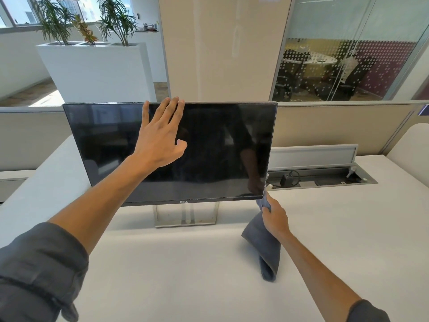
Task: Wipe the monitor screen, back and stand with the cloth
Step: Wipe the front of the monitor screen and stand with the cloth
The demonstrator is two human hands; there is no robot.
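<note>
A black monitor with a dark screen stands on a silver stand on the white desk. My left hand lies flat with straight fingers against the screen, fingertips reaching over the top edge. My right hand grips a grey cloth at the monitor's lower right corner. The cloth's upper end touches that corner and the rest hangs down to the desk. The monitor's back is hidden.
The white desk spreads around the monitor. Behind it to the right is an open cable tray with a raised lid, plugs and cables inside. A low partition, a pillar and white planters stand beyond.
</note>
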